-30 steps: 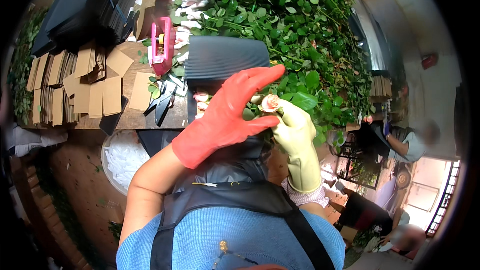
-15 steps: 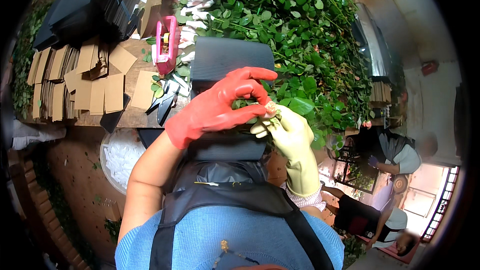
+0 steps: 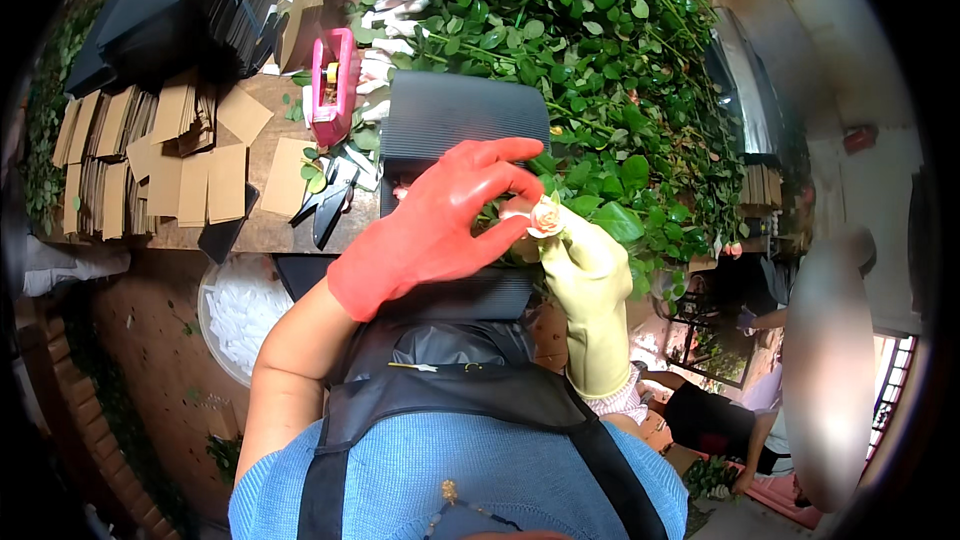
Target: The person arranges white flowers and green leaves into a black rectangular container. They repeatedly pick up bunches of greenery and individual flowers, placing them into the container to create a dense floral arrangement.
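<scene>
My right hand (image 3: 590, 275), in a pale yellow rubber glove, pinches a small peach-pink rose (image 3: 545, 218) just below its bloom. The rose faces up; its stem is hidden. My left hand (image 3: 445, 215), in a red rubber glove, curves open beside the rose, thumb and fingers apart, the tips close to the petals. Beneath both hands lies a dark grey corrugated sheet (image 3: 465, 115), bent so that one flap stands at the back and another (image 3: 455, 297) is near my apron. Bits of pink bloom (image 3: 402, 187) show beside the left hand on the sheet.
Leafy rose stems (image 3: 600, 60) heap across the table's right. Left are a pink tape dispenser (image 3: 332, 90), black-handled shears (image 3: 332, 205), brown cardboard pieces (image 3: 210, 185) and dark stacked sheets (image 3: 190, 10). A tub of white pieces (image 3: 245, 320) stands below. Other people (image 3: 725, 425) are at right.
The rose has tilted so its open bloom shows, with my right hand turned around it. My left hand has shifted slightly, fingers wider apart. A blurred shape now covers part of the background people.
</scene>
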The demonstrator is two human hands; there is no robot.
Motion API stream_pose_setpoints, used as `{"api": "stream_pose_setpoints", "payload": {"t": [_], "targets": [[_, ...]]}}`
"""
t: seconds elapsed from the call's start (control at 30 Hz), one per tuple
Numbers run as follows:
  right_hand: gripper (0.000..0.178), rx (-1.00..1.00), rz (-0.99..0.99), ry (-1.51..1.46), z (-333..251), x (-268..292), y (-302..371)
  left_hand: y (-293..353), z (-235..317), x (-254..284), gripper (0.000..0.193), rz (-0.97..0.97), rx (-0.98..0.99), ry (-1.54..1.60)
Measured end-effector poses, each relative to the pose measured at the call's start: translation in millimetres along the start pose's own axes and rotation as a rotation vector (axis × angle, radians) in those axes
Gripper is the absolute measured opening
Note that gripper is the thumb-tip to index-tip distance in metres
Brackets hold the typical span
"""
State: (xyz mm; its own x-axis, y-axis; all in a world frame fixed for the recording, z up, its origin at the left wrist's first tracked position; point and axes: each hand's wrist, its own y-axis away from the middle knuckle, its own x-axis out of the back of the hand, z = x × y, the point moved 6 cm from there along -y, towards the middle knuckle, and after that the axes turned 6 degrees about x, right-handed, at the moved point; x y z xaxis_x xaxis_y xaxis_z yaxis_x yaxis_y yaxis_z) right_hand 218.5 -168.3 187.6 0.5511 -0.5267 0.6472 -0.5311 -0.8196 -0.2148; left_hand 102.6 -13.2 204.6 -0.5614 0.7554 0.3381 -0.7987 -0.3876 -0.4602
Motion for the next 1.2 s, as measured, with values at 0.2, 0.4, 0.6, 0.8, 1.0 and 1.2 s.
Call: {"api": "stream_pose_setpoints", "payload": {"t": [0.2,0.4,0.6,0.8,1.0,1.2], "targets": [[0.032,0.101,-0.026,0.026,-12,0,-3,-1,14,8,0.034,-0.02,0.042,0.034],[0.031,-0.015,-0.059,-0.029,-11,-2,-3,0,0,11,0.025,-0.034,0.047,0.101],[0.034,0.042,-0.052,0.069,-19,1,-7,4,2,13,0.019,-0.067,0.055,0.151],[0.034,0.091,-0.065,0.069,-13,0,-5,6,1,10,0.016,-0.066,0.084,0.047],[0.046,0.123,0.046,0.118,3,-3,-1,11,5,10,0.018,0.003,0.106,-0.028],[0.042,0.208,0.078,0.108,-5,-5,-6,15,0,11,0.025,0.116,0.12,-0.029]]}}
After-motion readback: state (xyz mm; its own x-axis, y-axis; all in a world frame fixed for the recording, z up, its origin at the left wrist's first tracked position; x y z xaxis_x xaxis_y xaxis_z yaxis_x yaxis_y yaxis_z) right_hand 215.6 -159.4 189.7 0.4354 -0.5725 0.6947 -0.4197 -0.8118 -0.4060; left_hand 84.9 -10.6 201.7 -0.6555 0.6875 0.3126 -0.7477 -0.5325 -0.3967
